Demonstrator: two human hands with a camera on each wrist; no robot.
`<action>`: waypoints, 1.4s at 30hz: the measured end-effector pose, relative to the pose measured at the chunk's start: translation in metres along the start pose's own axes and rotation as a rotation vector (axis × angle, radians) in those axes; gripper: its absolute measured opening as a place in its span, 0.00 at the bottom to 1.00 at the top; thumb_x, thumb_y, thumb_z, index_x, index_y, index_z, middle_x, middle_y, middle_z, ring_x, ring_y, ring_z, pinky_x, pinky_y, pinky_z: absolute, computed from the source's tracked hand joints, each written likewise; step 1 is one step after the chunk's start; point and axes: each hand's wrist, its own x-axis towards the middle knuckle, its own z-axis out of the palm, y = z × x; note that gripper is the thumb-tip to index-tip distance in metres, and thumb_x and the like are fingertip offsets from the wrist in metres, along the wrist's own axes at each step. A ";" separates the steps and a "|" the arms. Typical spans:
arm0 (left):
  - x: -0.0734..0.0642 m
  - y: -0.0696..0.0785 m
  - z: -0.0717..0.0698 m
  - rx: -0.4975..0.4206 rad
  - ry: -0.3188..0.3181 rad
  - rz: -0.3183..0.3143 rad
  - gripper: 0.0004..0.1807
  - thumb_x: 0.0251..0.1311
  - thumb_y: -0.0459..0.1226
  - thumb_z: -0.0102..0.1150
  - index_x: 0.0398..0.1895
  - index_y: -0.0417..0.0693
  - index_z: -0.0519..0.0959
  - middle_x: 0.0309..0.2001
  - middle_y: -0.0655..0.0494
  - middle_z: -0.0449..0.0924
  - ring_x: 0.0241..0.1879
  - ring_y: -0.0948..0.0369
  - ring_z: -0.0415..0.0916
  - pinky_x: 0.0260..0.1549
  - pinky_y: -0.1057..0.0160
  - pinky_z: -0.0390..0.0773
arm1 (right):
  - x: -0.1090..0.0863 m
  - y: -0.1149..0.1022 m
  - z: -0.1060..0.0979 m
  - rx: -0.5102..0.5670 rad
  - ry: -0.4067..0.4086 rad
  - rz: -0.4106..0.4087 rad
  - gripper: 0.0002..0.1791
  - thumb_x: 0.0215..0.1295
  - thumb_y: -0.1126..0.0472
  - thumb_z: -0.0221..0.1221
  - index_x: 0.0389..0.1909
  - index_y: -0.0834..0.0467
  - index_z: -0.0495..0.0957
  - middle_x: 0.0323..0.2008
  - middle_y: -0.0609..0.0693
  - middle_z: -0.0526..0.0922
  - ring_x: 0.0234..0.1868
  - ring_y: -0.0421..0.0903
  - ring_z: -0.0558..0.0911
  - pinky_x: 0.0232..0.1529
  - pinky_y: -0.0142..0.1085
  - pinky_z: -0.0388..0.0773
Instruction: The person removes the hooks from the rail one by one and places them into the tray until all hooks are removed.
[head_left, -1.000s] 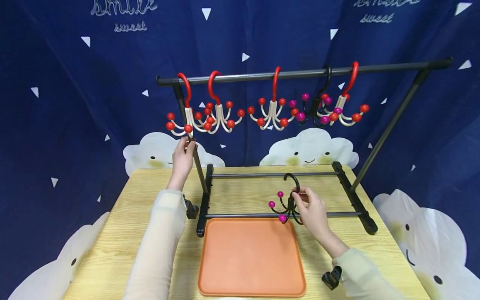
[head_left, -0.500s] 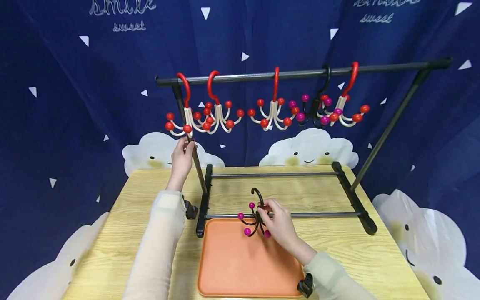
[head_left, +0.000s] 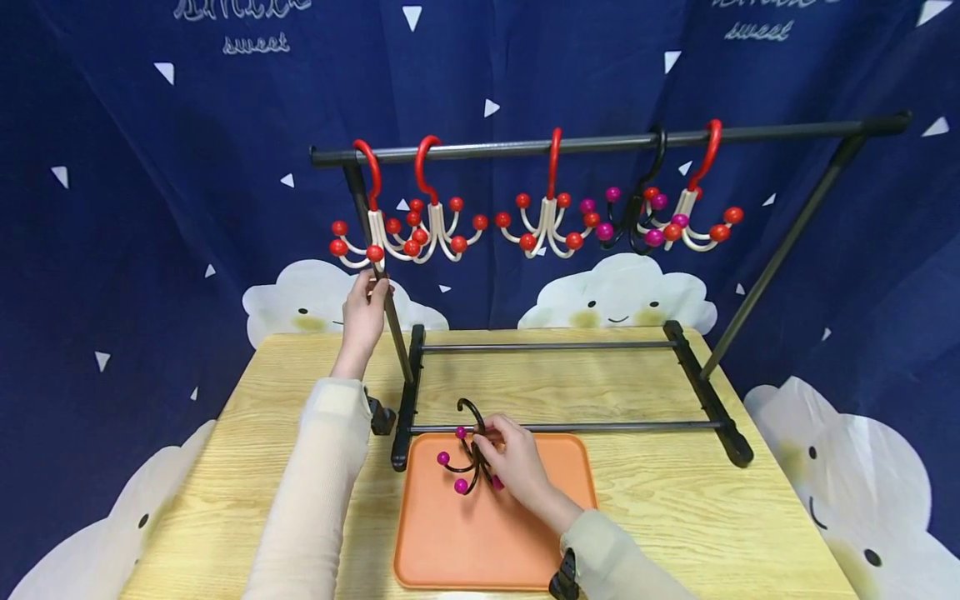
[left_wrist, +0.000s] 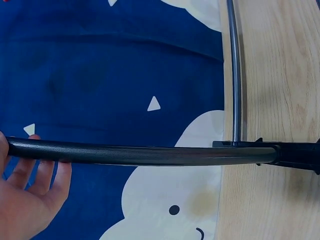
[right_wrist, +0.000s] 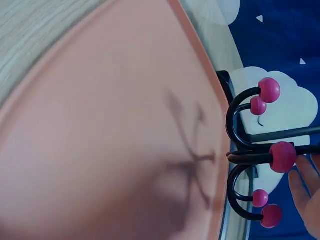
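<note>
In the head view my left hand [head_left: 363, 315] grips the left upright post [head_left: 397, 340] of a black hanging rack, just below the hangers. The left wrist view shows fingers curled round that post [left_wrist: 150, 154]. My right hand [head_left: 519, 463] pinches the stem of a black multi-arm hook hanger with magenta ball tips [head_left: 461, 486], hook upward. It is held over the upper part of an orange tray [head_left: 495, 550]. In the right wrist view, the ball-tipped hanger [right_wrist: 283, 157] is beside the tray's edge, its shadow falling on the tray; only part of the hand shows there.
Along the rack's top bar [head_left: 495, 150] hang several similar hangers: red-hooked white ones such as one in the middle [head_left: 551, 218], plus another black one [head_left: 633, 212]. The rack's lower bars [head_left: 637, 427] cross the wooden table [head_left: 675, 517] behind the tray. A blue curtain backs everything.
My right hand has carried the black hanger left and nearer to me, from the rack's lower front bar to over the tray. My left hand keeps its grip on the post.
</note>
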 end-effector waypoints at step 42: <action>0.000 -0.002 0.002 -0.026 0.012 0.017 0.13 0.66 0.41 0.45 0.48 0.46 0.71 0.40 0.45 0.78 0.43 0.53 0.76 0.38 0.62 0.68 | -0.003 0.002 0.029 -0.009 -0.299 0.062 0.21 0.62 0.44 0.53 0.49 0.53 0.74 0.45 0.44 0.78 0.48 0.46 0.77 0.43 0.40 0.74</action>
